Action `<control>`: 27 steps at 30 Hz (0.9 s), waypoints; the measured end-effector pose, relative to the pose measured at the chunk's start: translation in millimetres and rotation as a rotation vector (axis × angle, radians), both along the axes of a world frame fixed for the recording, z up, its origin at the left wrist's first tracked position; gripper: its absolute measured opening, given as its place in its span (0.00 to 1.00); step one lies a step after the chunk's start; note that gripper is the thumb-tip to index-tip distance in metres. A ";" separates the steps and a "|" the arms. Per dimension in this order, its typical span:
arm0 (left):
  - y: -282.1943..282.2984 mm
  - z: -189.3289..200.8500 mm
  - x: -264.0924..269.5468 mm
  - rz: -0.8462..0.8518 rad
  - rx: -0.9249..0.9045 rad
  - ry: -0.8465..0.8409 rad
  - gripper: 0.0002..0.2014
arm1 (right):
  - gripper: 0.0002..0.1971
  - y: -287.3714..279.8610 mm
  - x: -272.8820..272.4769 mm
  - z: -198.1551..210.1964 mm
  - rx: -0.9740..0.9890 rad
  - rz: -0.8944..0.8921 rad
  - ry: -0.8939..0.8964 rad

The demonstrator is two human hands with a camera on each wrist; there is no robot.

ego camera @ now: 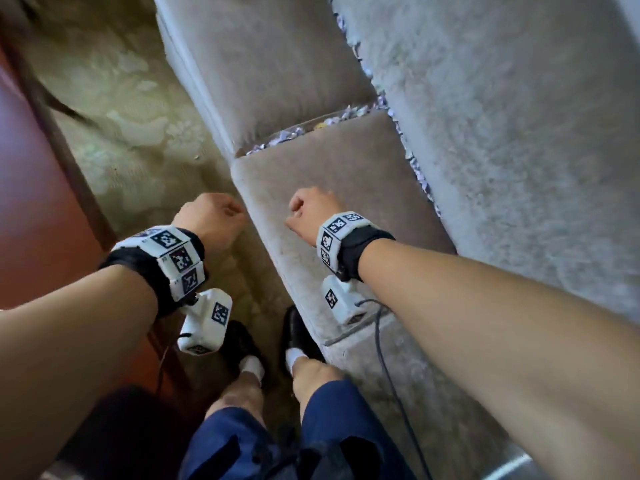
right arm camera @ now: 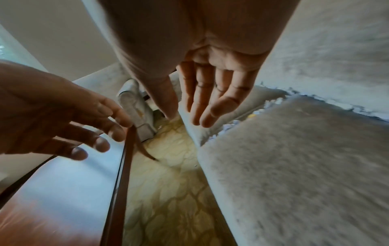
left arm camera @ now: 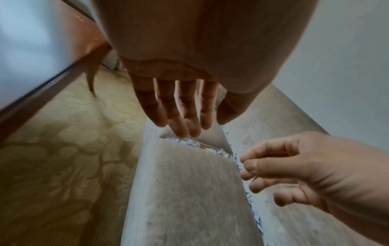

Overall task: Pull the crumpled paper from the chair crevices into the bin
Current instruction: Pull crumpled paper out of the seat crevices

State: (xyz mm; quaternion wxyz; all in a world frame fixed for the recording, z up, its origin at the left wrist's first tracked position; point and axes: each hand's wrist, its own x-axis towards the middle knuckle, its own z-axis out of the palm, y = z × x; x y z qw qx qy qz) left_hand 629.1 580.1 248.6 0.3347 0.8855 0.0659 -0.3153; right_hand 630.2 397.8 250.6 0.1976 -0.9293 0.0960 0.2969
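Paper (ego camera: 304, 133): light, soft scraps — wedged in seat crevices ahead of both hands
Hold: pinch loose tufts standing proud of seam — likely tearing
Left hand (ego camera: 211, 216): empty, fingers relaxed
Right hand (ego camera: 311, 209): empty, loosely open

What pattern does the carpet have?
A tonal floral pattern on yellowish-beige carpet, clearest in the head view.

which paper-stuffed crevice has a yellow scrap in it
The crevice between the two seat cushions: a yellow scrap lies there. The crevice along the backrest shows only white and bluish scraps.
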 end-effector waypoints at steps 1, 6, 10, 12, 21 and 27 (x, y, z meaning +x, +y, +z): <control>-19.7 -1.1 3.8 -0.054 0.011 -0.002 0.06 | 0.07 -21.1 -6.8 -2.6 0.010 -0.045 0.010; -124.0 -9.9 18.1 -0.291 0.047 0.023 0.05 | 0.09 -123.0 -38.5 -12.6 0.087 -0.271 0.036; -211.9 -19.3 28.8 -0.431 0.050 0.038 0.04 | 0.13 -199.6 -47.9 -26.6 0.118 -0.425 0.037; -254.0 -25.1 35.7 -0.495 0.048 0.051 0.03 | 0.14 -237.3 -47.1 -33.6 0.124 -0.467 0.057; -409.5 -78.8 80.1 -0.694 0.071 0.045 0.07 | 0.07 -361.6 -40.0 -102.9 0.169 -0.733 0.120; -463.6 -133.6 101.5 -0.780 0.069 0.005 0.06 | 0.09 -390.0 -38.4 -158.8 0.171 -0.976 0.081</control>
